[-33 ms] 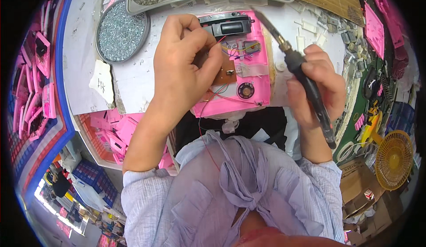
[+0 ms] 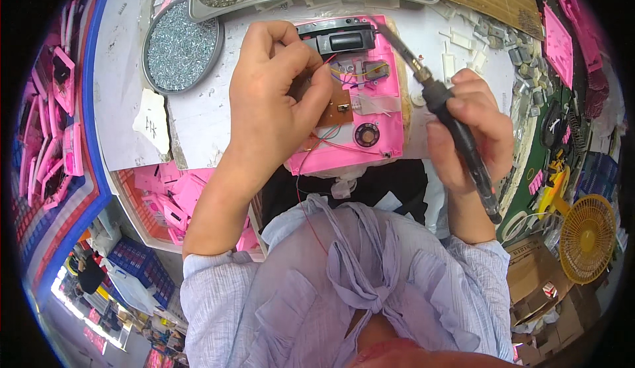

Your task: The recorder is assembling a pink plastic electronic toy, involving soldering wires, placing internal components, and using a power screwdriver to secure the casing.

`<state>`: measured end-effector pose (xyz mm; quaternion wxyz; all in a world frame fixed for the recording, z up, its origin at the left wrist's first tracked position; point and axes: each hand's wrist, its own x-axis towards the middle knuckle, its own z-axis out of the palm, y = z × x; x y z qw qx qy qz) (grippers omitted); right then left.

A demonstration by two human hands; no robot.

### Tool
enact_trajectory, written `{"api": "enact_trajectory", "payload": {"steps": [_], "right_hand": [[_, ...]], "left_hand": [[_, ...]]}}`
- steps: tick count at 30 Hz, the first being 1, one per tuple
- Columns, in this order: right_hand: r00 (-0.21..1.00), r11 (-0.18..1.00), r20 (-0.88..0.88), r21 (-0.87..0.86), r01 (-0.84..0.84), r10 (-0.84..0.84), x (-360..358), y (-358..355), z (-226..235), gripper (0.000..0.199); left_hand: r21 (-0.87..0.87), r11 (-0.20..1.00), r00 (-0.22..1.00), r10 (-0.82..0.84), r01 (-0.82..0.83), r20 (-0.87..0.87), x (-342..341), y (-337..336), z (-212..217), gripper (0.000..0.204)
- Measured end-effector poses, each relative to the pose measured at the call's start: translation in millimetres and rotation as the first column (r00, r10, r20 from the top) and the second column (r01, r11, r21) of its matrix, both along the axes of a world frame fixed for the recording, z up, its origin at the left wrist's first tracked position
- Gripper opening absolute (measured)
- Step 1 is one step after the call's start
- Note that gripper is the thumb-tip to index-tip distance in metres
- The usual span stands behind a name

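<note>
while two hands (image 2: 274, 96) work, the right (image 2: 491, 136) holds one soldering iron (image 2: 437, 96).

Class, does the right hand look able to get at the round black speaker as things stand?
Probably yes: the speaker is uncovered and nothing seems to stand between it and the right hand, though the soldering iron that hand holds could hamper its grasp.

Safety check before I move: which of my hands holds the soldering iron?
Your right hand holds the black-handled soldering iron; your left hand is over the pink casing instead.
</note>
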<state>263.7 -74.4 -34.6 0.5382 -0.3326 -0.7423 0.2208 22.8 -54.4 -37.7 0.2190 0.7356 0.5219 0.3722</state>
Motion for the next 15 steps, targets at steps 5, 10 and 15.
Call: {"api": "enact_trajectory", "payload": {"steps": [5, 10, 15], "right_hand": [[0.994, 0.997, 0.080, -0.030, -0.076, 0.078, -2.6, -3.1, 5.5, 0.039], [0.992, 0.996, 0.087, 0.002, -0.091, 0.090, -8.9, -3.6, 0.1, 0.040], [0.992, 0.997, 0.093, 0.016, -0.082, 0.080, -11.5, -3.1, -1.1, 0.041]], "left_hand": [[0.031, 1.000, 1.000, -0.001, 0.001, 0.001, -0.2, 0.5, -1.6, 0.010], [0.029, 1.000, 1.000, 0.003, -0.004, 0.022, 0.6, 0.4, -3.0, 0.010], [0.057, 0.998, 1.000, -0.002, 0.001, 0.018, -0.2, 0.1, -4.0, 0.011]]}}
